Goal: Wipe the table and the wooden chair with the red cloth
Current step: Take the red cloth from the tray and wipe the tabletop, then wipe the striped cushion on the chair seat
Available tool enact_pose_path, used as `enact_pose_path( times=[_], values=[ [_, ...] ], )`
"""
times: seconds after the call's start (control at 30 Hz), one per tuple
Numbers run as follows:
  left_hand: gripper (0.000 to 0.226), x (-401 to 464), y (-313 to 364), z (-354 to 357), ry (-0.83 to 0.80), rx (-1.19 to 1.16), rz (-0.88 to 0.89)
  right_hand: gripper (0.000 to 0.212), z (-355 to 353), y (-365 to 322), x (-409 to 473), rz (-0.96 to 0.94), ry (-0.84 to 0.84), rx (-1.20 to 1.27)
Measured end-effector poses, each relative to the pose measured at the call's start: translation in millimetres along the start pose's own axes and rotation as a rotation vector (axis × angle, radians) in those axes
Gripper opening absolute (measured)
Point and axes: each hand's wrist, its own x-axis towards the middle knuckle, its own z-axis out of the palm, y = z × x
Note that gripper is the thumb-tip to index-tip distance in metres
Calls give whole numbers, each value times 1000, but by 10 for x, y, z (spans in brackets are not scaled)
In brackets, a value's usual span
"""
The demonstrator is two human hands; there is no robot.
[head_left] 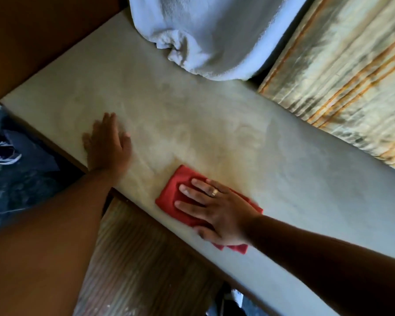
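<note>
The table [214, 124] is a long, pale, smooth top with faint cloudy marks, running from the far left corner to the near right. The red cloth [176, 190], folded and soft, lies flat close to the near edge. The right hand [217, 210] is spread flat on it, a ring [214, 192] on one finger. The left hand [107, 144] rests open and flat at the near edge, apart from the cloth. A fluffy white towel [205, 35] hangs over the far edge; a striped curtain [342, 83] hangs beside it.

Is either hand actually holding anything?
Nothing is gripped. The right hand presses flat on the red cloth's middle; the left hand rests bare on the table.
</note>
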Motion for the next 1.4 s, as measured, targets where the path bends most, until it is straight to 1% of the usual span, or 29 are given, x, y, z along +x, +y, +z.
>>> enact_pose_path(
  times=[0.03, 0.07, 0.1, 0.13, 0.2, 0.23, 0.3, 0.33, 0.4, 0.47, 0.5, 0.57, 0.63, 0.7, 0.8, 0.83, 0.87, 0.93, 0.97, 1.03, 1.07, 1.1, 1.13, 1.2, 1.27, 1.3, 1.37, 1.4],
  values=[
    [54, -101, 46, -30, 42, 2, 206, 64, -43, 0, -51, 65, 3, 9],
    [52, -199, 98, -41, 78, 19, 418, 65, -63, -7, -122, 177, 34, 61],
    [54, -307, 183, -63, 79, 23, 586, 66, -70, -46, -254, 326, 82, 127],
    [57, -408, 311, -87, 33, 0, 668, 69, -58, -101, -419, 493, 138, 184],
    [61, -578, 638, -153, -122, -81, 640, 72, -25, -221, -748, 777, 258, 276],
    [64, -633, 799, -155, -203, -97, 612, 72, -14, -266, -865, 875, 308, 345],
    [69, -687, 1064, -148, -332, -51, 589, 74, -12, -298, -945, 984, 372, 496],
    [72, -690, 1145, -148, -401, -32, 574, 77, -18, -288, -921, 1004, 361, 536],
    [77, -656, 1205, -186, -566, -16, 537, 82, -50, -234, -778, 1000, 267, 560],
    [79, -663, 1185, -281, -741, 54, 486, 84, -93, -151, -584, 948, 178, 506],
    [76, -684, 1154, -343, -808, 103, 455, 81, -124, -101, -478, 905, 136, 475],
    [59, -753, 1034, -446, -906, 152, 405, 71, -216, 3, -289, 788, 18, 447],
    [43, -903, 816, -537, -999, 55, 313, 61, -319, 59, -150, 662, -128, 499],
    [35, -1119, 540, -634, -1043, -146, 147, 57, -435, 29, -66, 566, -209, 551],
    [51, -1494, 86, -757, -1035, -441, -124, 47, -581, -208, 4, 418, -196, 605],
    [57, -1635, -101, -773, -1031, -568, -213, 43, -596, -331, 31, 378, -173, 680],
    [61, -1792, -312, -763, -1031, -738, -306, 37, -586, -470, 54, 358, -151, 811],
    [60, -2144, -720, -710, -1007, -1158, -488, 27, -473, -751, 79, 396, -115, 1148],
    [59, -2356, -912, -651, -951, -1331, -574, 26, -339, -911, 100, 449, -88, 1275],
    [63, -2820, -1226, -436, -793, -1528, -780, 24, 37, -1260, 138, 566, -69, 1389],
    [62, -3030, -1304, -277, -699, -1556, -893, 24, 243, -1409, 126, 618, -86, 1387],
    [55, -3253, -1404, -85, -596, -1573, -985, 26, 483, -1579, 150, 658, -117, 1357],
    [45, -3454, -1479, 115, -514, -1570, -1042, 29, 724, -1718, 173, 700, -147, 1326],
    [36, -3755, -1609, 527, -434, -1506, -1128, 35, 1201, -1920, 264, 799, -197, 1297],
    [34, -3843, -1760, 881, -409, -1444, -1152, 38, 1585, -1995, 414, 867, -198, 1280],
    [35, -3807, -1870, 1046, -396, -1437, -1140, 39, 1771, -1991, 524, 894, -171, 1270],
    [34, -3622, -2083, 1316, -342, -1480, -1079, 38, 2074, -1909, 746, 954, -122, 1275],
    [33, -3493, -2171, 1375, -284, -1452, -1008, 35, 2153, -1851, 832, 988, -104, 1278]
  ],
)
